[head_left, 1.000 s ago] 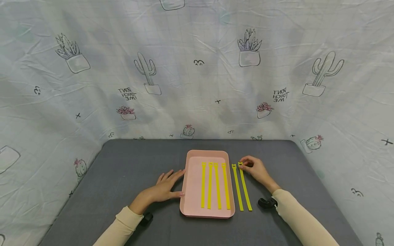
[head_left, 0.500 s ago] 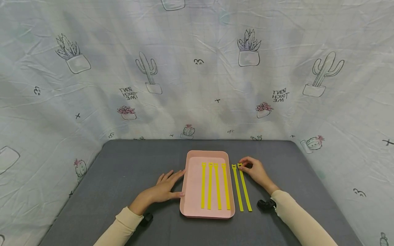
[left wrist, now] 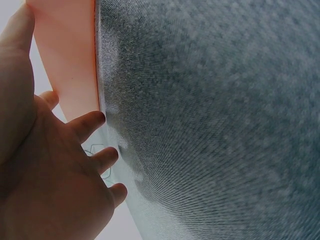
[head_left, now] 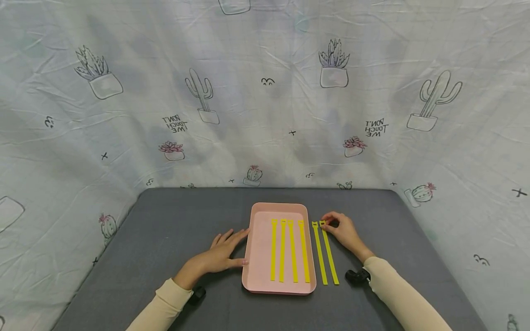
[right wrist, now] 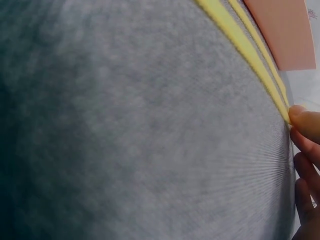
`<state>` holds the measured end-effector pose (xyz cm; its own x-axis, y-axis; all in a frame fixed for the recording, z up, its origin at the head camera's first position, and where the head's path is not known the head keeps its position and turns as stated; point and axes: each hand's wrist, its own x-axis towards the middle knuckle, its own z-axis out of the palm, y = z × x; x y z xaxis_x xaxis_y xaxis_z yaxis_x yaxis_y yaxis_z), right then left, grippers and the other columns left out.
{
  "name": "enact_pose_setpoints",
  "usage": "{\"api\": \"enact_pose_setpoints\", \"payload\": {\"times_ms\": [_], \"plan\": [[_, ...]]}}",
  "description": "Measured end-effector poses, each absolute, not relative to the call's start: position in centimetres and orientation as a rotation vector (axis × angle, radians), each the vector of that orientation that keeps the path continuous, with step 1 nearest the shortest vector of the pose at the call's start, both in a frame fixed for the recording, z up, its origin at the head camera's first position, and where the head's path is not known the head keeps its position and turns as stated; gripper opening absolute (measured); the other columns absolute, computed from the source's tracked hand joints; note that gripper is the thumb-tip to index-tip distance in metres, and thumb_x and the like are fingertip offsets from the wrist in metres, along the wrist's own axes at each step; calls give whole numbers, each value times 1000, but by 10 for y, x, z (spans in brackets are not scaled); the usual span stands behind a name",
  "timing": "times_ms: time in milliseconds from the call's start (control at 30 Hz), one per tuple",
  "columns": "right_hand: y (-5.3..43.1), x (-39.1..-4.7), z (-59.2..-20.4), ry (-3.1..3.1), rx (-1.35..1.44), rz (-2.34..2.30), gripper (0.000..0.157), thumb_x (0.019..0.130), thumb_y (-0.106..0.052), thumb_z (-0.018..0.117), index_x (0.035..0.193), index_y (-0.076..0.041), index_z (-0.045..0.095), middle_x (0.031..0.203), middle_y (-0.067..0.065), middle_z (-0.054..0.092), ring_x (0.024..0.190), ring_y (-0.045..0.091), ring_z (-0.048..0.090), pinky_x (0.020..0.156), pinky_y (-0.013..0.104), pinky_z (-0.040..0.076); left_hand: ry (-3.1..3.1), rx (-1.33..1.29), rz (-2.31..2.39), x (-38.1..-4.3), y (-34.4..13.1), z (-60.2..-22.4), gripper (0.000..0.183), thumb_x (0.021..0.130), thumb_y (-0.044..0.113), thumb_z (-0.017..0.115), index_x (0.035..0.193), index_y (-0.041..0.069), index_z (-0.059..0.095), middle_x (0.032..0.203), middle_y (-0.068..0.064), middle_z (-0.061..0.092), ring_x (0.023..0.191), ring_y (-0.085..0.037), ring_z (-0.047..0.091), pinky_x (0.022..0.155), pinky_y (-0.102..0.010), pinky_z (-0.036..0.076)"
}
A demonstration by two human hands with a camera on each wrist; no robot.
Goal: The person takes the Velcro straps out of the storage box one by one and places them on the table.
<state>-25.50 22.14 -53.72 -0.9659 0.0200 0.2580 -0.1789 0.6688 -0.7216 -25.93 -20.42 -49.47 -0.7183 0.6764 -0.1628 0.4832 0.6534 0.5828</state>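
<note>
A pink tray [head_left: 258, 287] lies on the grey table, with several yellow cable ties [head_left: 273, 253] side by side inside it. My left hand [head_left: 219, 255] has its fingers spread, fingertips and thumb at the tray's left rim. To the right of the tray, two more ties lie on the table. My right hand [head_left: 344, 231] pinches the slotted head of the outer yellow cable tie [head_left: 330, 257] between thumb and finger. The inner yellow cable tie [head_left: 319, 255] lies just beside it, near the tray's right wall. In the right wrist view, the fingertips [right wrist: 298, 111] cover the outer tie's end.
Grey cloth covers the table [head_left: 198, 207]. A pale curtain [head_left: 265, 110] printed with cacti hangs behind it and along both sides. Black wrist cameras sit under both sleeves.
The pinched tie's head has shifted slightly left and toward me, closer to the inner tie. The left hand has stayed at the tray's rim.
</note>
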Motion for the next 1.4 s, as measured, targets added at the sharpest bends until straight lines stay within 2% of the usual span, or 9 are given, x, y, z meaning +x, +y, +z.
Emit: {"api": "enact_pose_setpoints", "payload": {"times_ms": [300,767,1000,1300,1400], "plan": [[220,-255,-537,-2650,129,1114,19,82,-14,81,99,-14,72,84,1,66,80,13,49,76,31,38,2504,920,724,-259,-205,-496,88,92,53,64,160,22,18,165,-10,25,152,-48,13,115,-74,5],[220,-255,-538,-2686,102,1078,20,82,-16,81,100,-14,71,89,3,67,83,16,48,78,34,38,2509,914,707,-256,-205,-495,89,91,55,64,160,23,18,165,-12,25,151,-49,14,115,-73,6],[222,-255,-539,-2692,85,1083,19,84,-18,80,101,-16,71,89,1,68,82,14,49,75,31,38,2513,911,706,-256,-206,-495,89,91,55,64,160,23,18,165,-11,25,151,-49,14,115,-73,7],[222,-253,-529,-2698,78,1114,19,86,-16,77,104,-13,71,90,3,67,82,14,50,74,29,40,2511,912,712,-255,-206,-493,89,91,54,64,160,23,18,165,-11,26,151,-49,15,115,-73,7],[223,-254,-523,-2687,85,1150,21,88,-14,75,107,-10,70,93,5,67,85,17,53,75,29,45,2511,915,713,-255,-206,-492,89,91,54,64,160,23,18,164,-12,26,151,-49,15,115,-73,7]]}}
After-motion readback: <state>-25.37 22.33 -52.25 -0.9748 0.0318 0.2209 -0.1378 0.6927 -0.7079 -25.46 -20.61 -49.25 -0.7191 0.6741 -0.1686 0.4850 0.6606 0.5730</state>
